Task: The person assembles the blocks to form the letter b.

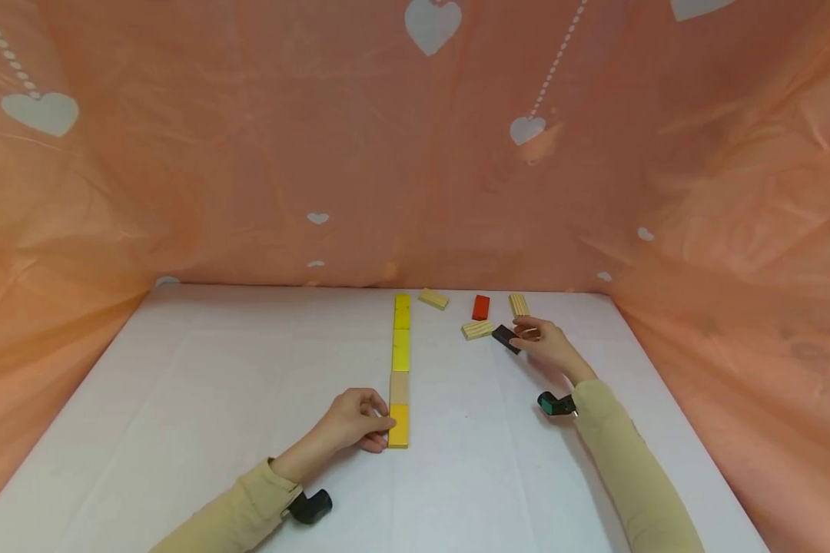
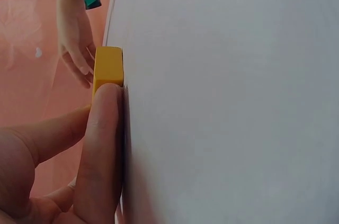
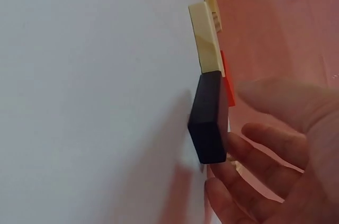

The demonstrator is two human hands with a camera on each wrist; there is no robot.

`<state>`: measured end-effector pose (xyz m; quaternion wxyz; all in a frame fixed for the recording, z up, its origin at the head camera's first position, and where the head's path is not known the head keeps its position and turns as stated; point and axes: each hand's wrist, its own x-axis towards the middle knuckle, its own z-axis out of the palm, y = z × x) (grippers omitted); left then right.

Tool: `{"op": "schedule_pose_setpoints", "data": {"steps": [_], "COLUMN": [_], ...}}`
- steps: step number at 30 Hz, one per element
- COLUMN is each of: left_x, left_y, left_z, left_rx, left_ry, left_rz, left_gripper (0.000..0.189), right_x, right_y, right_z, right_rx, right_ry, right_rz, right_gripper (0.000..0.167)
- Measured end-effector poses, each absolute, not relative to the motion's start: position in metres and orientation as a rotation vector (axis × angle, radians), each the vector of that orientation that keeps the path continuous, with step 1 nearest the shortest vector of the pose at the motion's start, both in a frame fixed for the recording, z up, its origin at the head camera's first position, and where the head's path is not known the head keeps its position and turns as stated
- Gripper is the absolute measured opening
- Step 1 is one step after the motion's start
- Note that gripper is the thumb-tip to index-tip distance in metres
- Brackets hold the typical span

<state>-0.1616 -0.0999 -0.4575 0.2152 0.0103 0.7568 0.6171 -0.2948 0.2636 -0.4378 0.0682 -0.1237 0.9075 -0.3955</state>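
Observation:
A column of wooden blocks runs away from me: an orange-yellow block [image 1: 399, 430] at the near end, a plain wood block [image 1: 399, 388], then two yellow blocks [image 1: 401, 350]. My left hand [image 1: 360, 418] holds the orange-yellow block at its left side with thumb and finger; the left wrist view shows a fingertip against the block [image 2: 109, 65]. Farther off on the right, my right hand [image 1: 546, 346] is at a black block [image 1: 506, 339]. In the right wrist view its thumb stands apart from the black block [image 3: 207, 118], with loosely bent fingers beside and behind it.
Around the black block lie a striped wood block [image 1: 477, 330], a red block [image 1: 481, 307], another striped block [image 1: 519, 305] and a plain block [image 1: 433, 299]. The white tabletop [image 1: 214, 384] ends at an orange cloth [image 1: 360, 153] with pale hearts.

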Motion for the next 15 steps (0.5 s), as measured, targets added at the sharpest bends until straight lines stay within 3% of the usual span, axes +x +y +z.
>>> {"op": "schedule_pose_setpoints", "data": {"steps": [15], "left_x": [-0.163], "left_y": [-0.0999], "left_z": [-0.4544], "left_rx": [0.051], "left_ry": [2.096], "left_rz": [1.701], "left_gripper": [0.02], "right_x": [-0.2996], "right_y": [0.2626], "right_z": [-0.4473], "right_rx": [-0.374], "right_ry": [2.758], "right_rz": [-1.122], "right_gripper": [0.052]}}
